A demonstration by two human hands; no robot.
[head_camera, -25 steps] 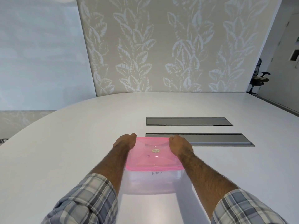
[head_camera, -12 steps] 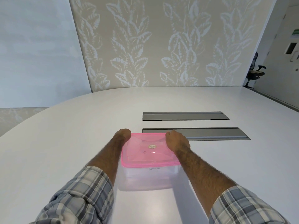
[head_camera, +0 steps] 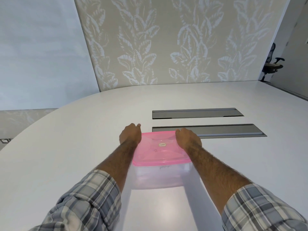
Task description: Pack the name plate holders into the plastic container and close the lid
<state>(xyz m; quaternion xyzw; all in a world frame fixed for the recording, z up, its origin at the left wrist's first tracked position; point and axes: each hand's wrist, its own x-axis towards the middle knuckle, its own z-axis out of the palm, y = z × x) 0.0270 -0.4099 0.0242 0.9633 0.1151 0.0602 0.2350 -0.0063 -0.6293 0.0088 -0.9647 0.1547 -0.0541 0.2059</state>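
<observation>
A clear plastic container (head_camera: pixel 160 177) with handwriting on its near wall stands on the white table (head_camera: pixel 66 147). A translucent pink lid (head_camera: pixel 160 152) lies flat on top of it. My left hand (head_camera: pixel 130 135) is at the lid's far left corner, fingers curled down beside the edge with the thumb pointing away. My right hand (head_camera: pixel 188 139) lies over the far right corner, fingers curled over the rim. Both sets of fingertips are hidden. I cannot make out any name plate holders through the cloudy walls.
Two grey recessed cable trays are set into the table beyond the container, the near tray (head_camera: pixel 216 131) just behind my right hand and the far tray (head_camera: pixel 196 112) behind that. A leaf-patterned wall stands at the back. An office chair (head_camera: pixel 271 65) shows at far right.
My left hand has slipped a little outward, from on the lid's corner to beside it. The right hand and the container have stayed where they were. My head has shifted slightly.
</observation>
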